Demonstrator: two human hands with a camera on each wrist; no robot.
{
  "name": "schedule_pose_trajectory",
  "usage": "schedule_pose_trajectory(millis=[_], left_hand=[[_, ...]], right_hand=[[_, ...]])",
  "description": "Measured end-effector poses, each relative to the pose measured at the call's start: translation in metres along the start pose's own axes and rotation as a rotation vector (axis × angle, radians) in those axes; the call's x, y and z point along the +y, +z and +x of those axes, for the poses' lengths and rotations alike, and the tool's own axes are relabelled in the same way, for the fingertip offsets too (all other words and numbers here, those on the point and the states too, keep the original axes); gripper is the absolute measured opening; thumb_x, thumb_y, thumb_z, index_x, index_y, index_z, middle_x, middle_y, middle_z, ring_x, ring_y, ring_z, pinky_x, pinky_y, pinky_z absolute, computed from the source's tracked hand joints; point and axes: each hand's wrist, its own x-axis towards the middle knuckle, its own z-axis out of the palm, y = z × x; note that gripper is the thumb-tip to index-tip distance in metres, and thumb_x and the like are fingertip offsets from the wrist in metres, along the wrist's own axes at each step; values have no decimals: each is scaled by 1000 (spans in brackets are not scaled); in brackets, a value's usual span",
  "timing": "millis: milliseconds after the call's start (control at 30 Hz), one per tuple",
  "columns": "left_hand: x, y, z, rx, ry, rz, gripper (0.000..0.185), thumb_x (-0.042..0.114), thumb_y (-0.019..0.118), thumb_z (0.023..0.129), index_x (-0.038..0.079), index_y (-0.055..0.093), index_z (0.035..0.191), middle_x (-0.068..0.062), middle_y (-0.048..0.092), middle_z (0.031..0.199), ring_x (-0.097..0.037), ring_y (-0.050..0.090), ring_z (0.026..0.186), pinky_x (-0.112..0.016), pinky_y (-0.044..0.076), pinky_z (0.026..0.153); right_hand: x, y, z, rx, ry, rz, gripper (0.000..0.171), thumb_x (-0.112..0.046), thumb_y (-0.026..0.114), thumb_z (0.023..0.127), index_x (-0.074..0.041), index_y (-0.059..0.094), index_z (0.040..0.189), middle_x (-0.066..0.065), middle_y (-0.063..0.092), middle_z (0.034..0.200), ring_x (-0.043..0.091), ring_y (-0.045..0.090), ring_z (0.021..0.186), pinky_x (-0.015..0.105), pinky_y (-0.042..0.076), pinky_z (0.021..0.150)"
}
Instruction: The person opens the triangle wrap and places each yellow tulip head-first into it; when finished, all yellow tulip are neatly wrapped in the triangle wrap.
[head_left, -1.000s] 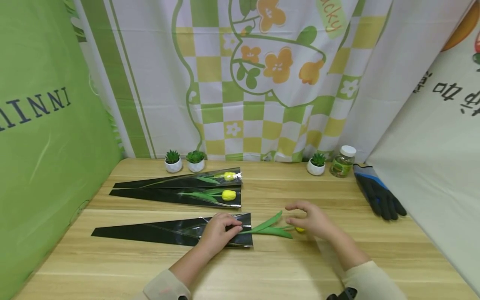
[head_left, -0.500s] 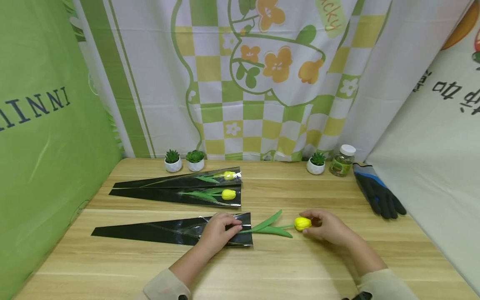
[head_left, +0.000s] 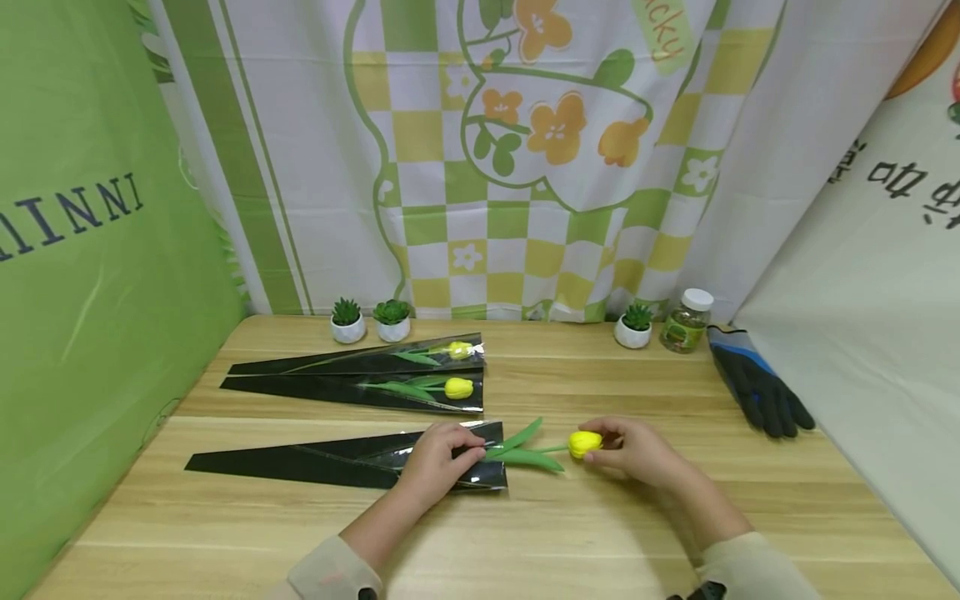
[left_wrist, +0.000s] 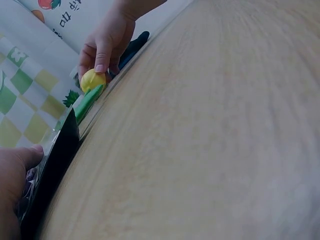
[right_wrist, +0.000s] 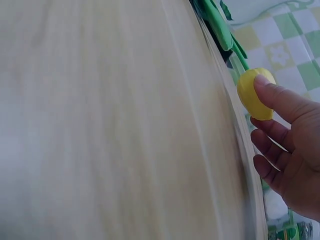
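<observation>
In the head view my right hand [head_left: 636, 452] pinches the yellow bloom of an artificial tulip [head_left: 583, 444] between thumb and fingers. Green leaves spread from its stem, and the stem's lower end lies inside a black flower sleeve [head_left: 300, 465] with a clear front. My left hand [head_left: 442, 458] holds this sleeve near its wide mouth, thumb and fingers curled at the film. The left wrist view shows the thumb [left_wrist: 31, 156] against the sleeve's clear side. From the right wrist, the thumb lies on the bloom [right_wrist: 256, 94], the other fingers loosely bent below.
Behind lie two black sleeves, an upper one [head_left: 300, 365] and a lower one [head_left: 300, 388], each with a yellow tulip inside. Small potted succulents [head_left: 348, 323], a lidded jar [head_left: 686, 322] and a black-and-blue glove [head_left: 757, 385] sit along the wooden table's [head_left: 615, 542] back.
My right hand reached the bloom, took hold of it, and then moved left. The tulip's leaves have slid partly into the sleeve's mouth. My left hand has stayed in place.
</observation>
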Motion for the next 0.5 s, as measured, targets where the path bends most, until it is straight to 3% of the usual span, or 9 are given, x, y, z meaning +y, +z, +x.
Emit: schedule_pose_trajectory(millis=[500], left_hand=[[2, -2, 0, 9, -4, -7, 9, 21, 74, 87, 15, 78, 92, 3, 72, 94, -16, 65, 95, -37, 53, 89]], right_hand=[[-26, 32, 19, -9, -79, 5, 34, -26, 79, 83, -9, 71, 112, 2, 70, 101, 13, 56, 87, 24, 49, 75]])
